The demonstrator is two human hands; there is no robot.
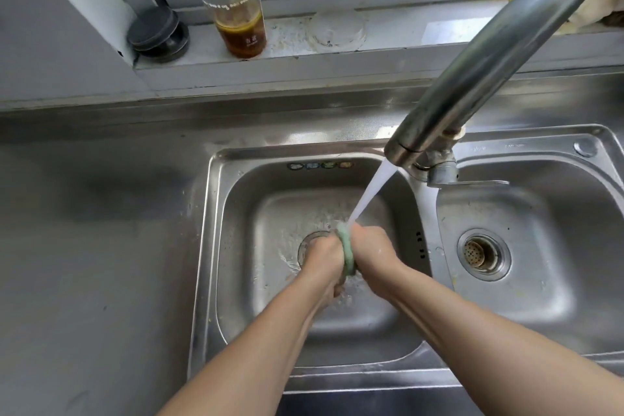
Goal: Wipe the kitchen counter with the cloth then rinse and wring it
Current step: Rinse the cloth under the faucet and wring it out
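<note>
Both hands clench one green cloth [347,255] between them, the left hand [322,262] and the right hand [371,253] pressed close together over the left basin [236,246] of a steel double sink, with only a narrow band of cloth showing in the gap. That band runs away from the person, its far end meeting the water stream [368,194], so the bunched cloth seems to lie crosswise with one end hidden in each fist; a wringing twist would turn about that line, and neither hand looks clearly nearer. By this reading the rinse is under way and the wringing is starting or about to. Beneath the left hand lies the basin's drain, partly hidden. To the right is the second basin with its strainer [483,255]. The faucet spout [489,57] slants in from the upper right. Left of the sink stretches the steel counter [94,230]. Farthest back, the window ledge [388,27] holds a dark round lid [157,32], a clear plastic cup [233,7] with brown liquid, and a clear lid [336,31].
</note>
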